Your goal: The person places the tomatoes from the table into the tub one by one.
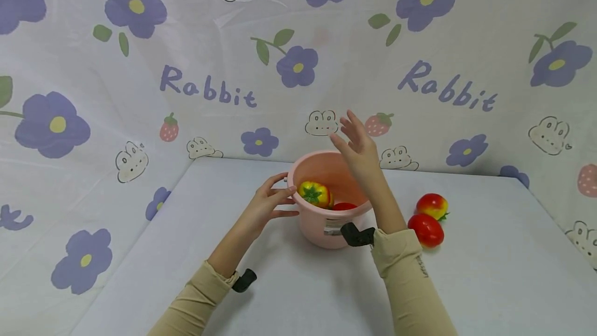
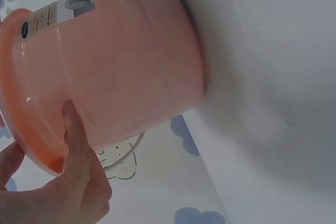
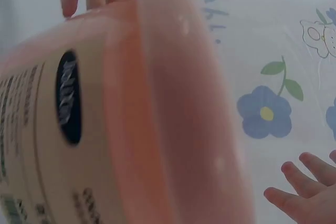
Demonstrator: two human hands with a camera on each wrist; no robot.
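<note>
A pink plastic bucket [image 1: 322,224] stands upright on the table. My left hand [image 1: 270,201] holds it by the left side of its rim; in the left wrist view one finger [image 2: 76,129] lies along the outer wall. Inside sits a yellow-and-red toy vegetable [image 1: 314,194] with a green star-shaped top, beside a red piece [image 1: 344,206] mostly hidden by the rim. Over the bucket's right side my right hand [image 1: 361,157] is raised, fingers spread and holding nothing. In the right wrist view, its fingers [image 3: 299,179] show beyond the rim.
Right of the bucket, a smooth red toy fruit or vegetable [image 1: 426,231] lies against a red-and-yellow one [image 1: 431,206] with green leaves. The white table [image 1: 503,263] ends at a printed rabbit-and-flower cloth [image 1: 210,30]. A paper label [image 3: 47,129] is stuck on the bucket's front.
</note>
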